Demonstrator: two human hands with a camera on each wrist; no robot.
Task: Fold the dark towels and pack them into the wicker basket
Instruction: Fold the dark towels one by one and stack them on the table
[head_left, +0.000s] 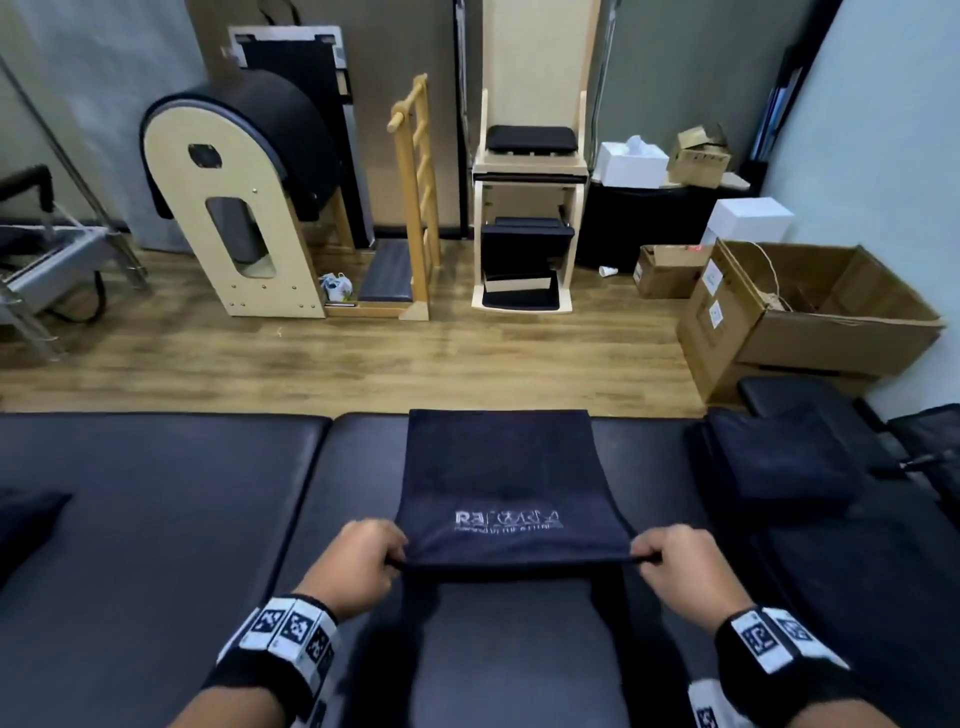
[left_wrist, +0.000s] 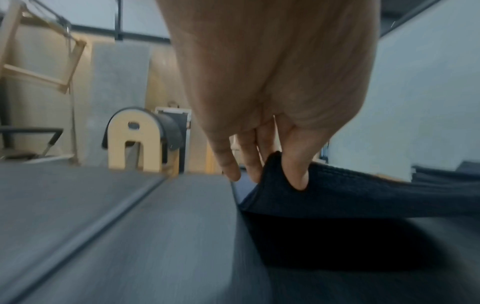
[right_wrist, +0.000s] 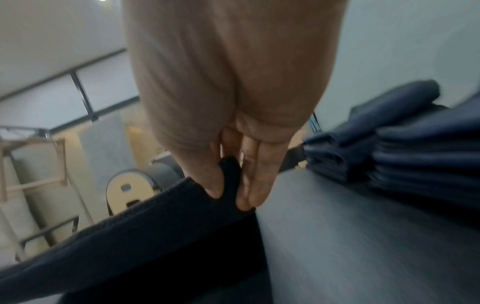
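- Dark towel (head_left: 498, 483) lies lengthwise on the padded bench (head_left: 156, 519), far edge flat near the bench's far side, near edge lifted off the surface w/ a shadow under it.
- White embroidered logo (head_left: 509, 521) shows on the towel's top face, close to the raised near edge; lettering too blurred to read.
- Left hand (head_left: 358, 564) pinches the near-left corner: in the left wrist view the thumb (left_wrist: 296, 170) is on top of the cloth, other fingers behind/under it.
- Right hand (head_left: 680, 564) pinches the near-right corner the same way; right wrist view shows cloth bunched betw. thumb (right_wrist: 210, 181) and fingers.
- Both hands level w/ each other, towel edge stretched taut betw. them.
- Each wrist wears a black band w/ b&w square markers.
- Stack of folded dark towels (head_left: 779, 462) sits on the bench to the right, well apart from the held towel; the right wrist view shows several layers.
- Another dark cloth piece (head_left: 26, 519) at the bench's left edge, mostly out of frame.
- Wicker basket: can't tell where it is, not seen in any view.
- Beyond the bench: wood floor, arched barrel apparatus (head_left: 239, 208), wooden ladder frame (head_left: 415, 197), wooden chair unit (head_left: 530, 208), open cardboard boxes (head_left: 810, 312) at right.
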